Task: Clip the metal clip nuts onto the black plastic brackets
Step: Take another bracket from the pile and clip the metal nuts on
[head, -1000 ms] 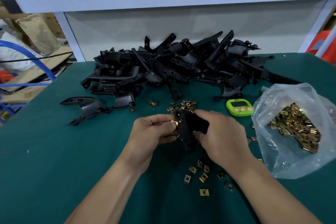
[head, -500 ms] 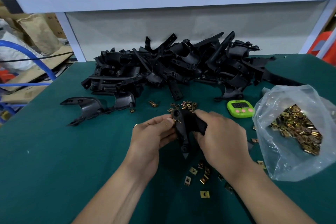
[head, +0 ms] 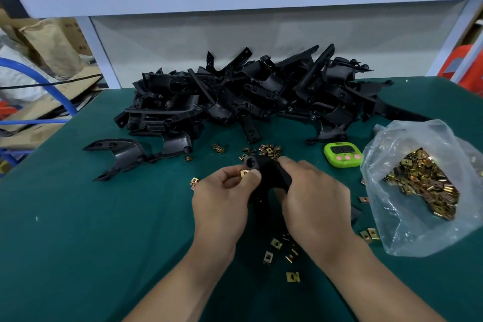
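A black plastic bracket (head: 269, 175) is held upright above the green table, between both hands. My right hand (head: 313, 198) grips its right side. My left hand (head: 224, 196) pinches a brass-coloured clip nut (head: 245, 173) between thumb and forefinger, right against the bracket's upper left edge. Whether the nut sits on the bracket or only touches it is not visible. Loose clip nuts (head: 281, 251) lie on the table under my wrists, and more clip nuts (head: 269, 149) lie just behind the bracket.
A big heap of black brackets (head: 248, 97) fills the back of the table. One separate bracket (head: 122, 154) lies at the left. A clear plastic bag of clip nuts (head: 423, 183) sits at the right, with a green timer (head: 343, 154) beside it.
The bracket has turned a little and its lower tip is now hidden behind my hands. My left thumb and finger have pressed the clip nut closer onto the bracket's top edge.
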The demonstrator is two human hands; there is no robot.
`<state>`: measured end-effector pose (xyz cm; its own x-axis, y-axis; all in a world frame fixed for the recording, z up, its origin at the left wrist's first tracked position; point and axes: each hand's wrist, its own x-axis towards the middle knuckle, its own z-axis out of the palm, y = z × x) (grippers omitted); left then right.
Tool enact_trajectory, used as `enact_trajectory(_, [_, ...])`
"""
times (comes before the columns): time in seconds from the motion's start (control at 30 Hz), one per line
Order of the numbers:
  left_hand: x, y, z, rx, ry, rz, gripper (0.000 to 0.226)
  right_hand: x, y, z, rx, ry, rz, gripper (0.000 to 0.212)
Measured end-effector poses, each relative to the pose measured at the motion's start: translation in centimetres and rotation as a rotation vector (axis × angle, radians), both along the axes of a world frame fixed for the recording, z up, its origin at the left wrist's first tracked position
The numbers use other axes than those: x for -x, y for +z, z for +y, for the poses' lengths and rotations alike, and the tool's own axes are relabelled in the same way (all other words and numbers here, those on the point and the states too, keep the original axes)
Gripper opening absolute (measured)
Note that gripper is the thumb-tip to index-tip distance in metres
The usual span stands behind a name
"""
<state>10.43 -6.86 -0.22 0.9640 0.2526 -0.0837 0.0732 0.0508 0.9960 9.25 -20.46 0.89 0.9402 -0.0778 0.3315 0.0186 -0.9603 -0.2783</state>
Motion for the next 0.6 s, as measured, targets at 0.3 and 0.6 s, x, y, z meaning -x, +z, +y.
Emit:
enact_trajectory(0.3, [0.7, 0.4, -0.3, -0.404, 0.001, -0.148, 0.010, 0.1, 0.0, 0.1, 0.029, 0.004, 0.005, 0.045])
enact_trajectory(0.6, [0.7, 1.1, 0.4, -0.576, -0.024, -0.162, 0.072, 0.0, -0.3, 0.0, 0.044, 0.059, -0.007, 0.034])
